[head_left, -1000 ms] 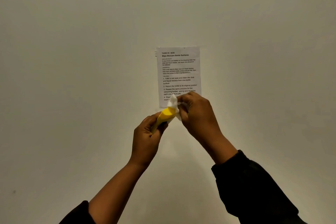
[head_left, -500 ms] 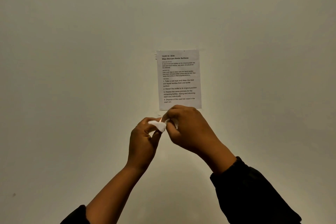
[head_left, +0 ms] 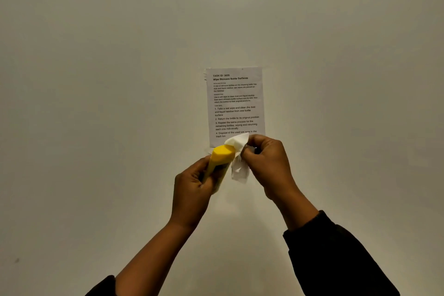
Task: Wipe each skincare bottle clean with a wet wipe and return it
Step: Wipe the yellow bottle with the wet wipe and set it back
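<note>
My left hand [head_left: 192, 190] grips a yellow skincare bottle [head_left: 222, 155], held up in front of a pale wall with its top end tilted up and to the right. Only the upper part of the bottle shows; the rest is hidden inside my fingers. My right hand [head_left: 266, 163] pinches a crumpled white wet wipe [head_left: 237, 151], which lies against the bottle's right side and hangs down beside it.
A printed task sheet [head_left: 235, 103] is taped to the pale wall [head_left: 96, 79] just behind and above my hands. Dark sleeves cover both forearms lower down. No table or other bottles are in view.
Half a second ago the bottle's yellow end was covered by my hands and the wipe. Now it is uncovered again, with the wipe drawn to its right side.
</note>
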{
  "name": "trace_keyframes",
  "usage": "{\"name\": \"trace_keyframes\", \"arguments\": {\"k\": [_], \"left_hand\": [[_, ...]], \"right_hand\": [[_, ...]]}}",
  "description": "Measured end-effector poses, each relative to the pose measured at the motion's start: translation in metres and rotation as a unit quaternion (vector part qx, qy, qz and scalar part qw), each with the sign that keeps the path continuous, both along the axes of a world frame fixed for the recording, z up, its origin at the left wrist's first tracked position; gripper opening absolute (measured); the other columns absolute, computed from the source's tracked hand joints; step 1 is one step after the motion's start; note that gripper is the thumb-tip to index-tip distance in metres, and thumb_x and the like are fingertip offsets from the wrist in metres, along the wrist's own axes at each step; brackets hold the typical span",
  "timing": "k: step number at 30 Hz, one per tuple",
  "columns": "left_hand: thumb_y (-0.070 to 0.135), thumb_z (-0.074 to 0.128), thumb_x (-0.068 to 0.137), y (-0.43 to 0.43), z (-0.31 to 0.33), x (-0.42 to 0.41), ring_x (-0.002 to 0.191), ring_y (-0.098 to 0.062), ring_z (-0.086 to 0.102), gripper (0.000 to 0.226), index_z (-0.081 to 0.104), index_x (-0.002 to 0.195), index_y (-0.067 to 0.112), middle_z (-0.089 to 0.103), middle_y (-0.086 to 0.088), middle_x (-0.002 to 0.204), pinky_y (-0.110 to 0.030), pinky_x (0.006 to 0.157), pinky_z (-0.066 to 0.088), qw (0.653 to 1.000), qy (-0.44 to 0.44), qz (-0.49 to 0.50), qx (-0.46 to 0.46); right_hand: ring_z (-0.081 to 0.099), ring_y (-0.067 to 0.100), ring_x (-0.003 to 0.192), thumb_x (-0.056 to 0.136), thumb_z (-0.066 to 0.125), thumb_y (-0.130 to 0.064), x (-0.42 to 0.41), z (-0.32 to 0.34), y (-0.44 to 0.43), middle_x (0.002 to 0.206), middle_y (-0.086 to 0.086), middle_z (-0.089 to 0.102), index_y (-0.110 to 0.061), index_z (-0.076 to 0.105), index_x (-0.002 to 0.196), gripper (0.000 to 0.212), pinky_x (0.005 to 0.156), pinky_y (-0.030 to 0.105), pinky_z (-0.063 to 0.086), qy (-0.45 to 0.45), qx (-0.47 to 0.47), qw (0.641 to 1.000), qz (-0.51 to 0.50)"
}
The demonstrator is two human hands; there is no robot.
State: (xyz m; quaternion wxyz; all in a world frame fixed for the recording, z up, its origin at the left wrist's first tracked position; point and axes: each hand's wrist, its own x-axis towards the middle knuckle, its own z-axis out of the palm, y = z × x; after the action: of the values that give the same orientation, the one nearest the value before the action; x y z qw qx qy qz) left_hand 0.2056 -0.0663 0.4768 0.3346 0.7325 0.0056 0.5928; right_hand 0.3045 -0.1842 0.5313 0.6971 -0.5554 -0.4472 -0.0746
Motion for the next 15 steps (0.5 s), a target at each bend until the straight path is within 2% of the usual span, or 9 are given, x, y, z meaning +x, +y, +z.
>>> {"name": "trace_keyframes", "arguments": {"k": [3,6,7,9,12,15], "left_hand": [[0.020,0.064,0.091,-0.005,-0.001,0.004,0.087,-0.005,0.067,0.031,0.063,0.107,0.047,0.071,0.022,0.093,-0.010,0.067,0.053,1.000,0.009,0.011,-0.002],[0.026,0.064,0.090,-0.007,0.000,0.007,0.086,-0.007,0.068,0.024,0.065,0.109,0.041,0.071,0.016,0.099,-0.017,0.069,0.057,1.000,0.019,0.018,-0.009],[0.032,0.064,0.089,-0.008,-0.001,0.008,0.085,-0.007,0.068,0.022,0.067,0.110,0.036,0.072,0.012,0.099,-0.021,0.070,0.059,0.999,0.026,0.017,-0.015],[0.043,0.062,0.084,-0.009,-0.002,0.008,0.083,-0.008,0.069,0.033,0.069,0.111,0.026,0.072,0.010,0.095,-0.029,0.072,0.062,0.999,0.038,0.015,-0.027],[0.032,0.065,0.087,-0.006,-0.003,0.008,0.087,-0.015,0.070,0.027,0.070,0.112,0.022,0.074,0.006,0.096,-0.037,0.077,0.061,0.997,0.050,-0.011,-0.050],[0.019,0.068,0.088,-0.002,-0.004,0.006,0.095,-0.015,0.071,0.028,0.068,0.115,0.027,0.074,0.008,0.102,-0.031,0.078,0.060,0.992,0.062,-0.063,-0.089]], "right_hand": [[0.050,0.021,0.121,0.086,0.064,-0.014,-0.010,-0.004,0.002,0.117,-0.003,0.062,-0.025,0.061,0.098,0.017,0.098,0.037,0.049,-0.071,0.030,0.995,-0.067],[0.048,0.021,0.120,0.086,0.065,-0.014,-0.020,-0.008,0.004,0.112,0.000,0.056,-0.019,0.059,0.100,0.016,0.095,0.018,0.042,-0.207,0.026,0.968,-0.141],[0.049,0.022,0.118,0.086,0.066,-0.013,-0.022,-0.009,0.005,0.111,0.001,0.056,-0.016,0.061,0.101,0.017,0.096,0.018,0.038,-0.247,0.018,0.955,-0.166],[0.052,0.025,0.113,0.084,0.068,-0.012,-0.023,-0.010,0.007,0.110,0.004,0.058,-0.012,0.065,0.104,0.020,0.097,0.024,0.033,-0.305,0.003,0.931,-0.202],[0.053,0.023,0.109,0.084,0.069,-0.013,-0.020,-0.009,0.007,0.107,0.004,0.059,-0.012,0.064,0.101,0.018,0.095,0.025,0.037,-0.316,-0.003,0.929,-0.193],[0.055,0.019,0.109,0.084,0.066,-0.013,-0.008,-0.006,0.006,0.103,0.001,0.062,-0.016,0.061,0.092,0.011,0.093,0.026,0.047,-0.222,0.021,0.964,-0.142]]}}
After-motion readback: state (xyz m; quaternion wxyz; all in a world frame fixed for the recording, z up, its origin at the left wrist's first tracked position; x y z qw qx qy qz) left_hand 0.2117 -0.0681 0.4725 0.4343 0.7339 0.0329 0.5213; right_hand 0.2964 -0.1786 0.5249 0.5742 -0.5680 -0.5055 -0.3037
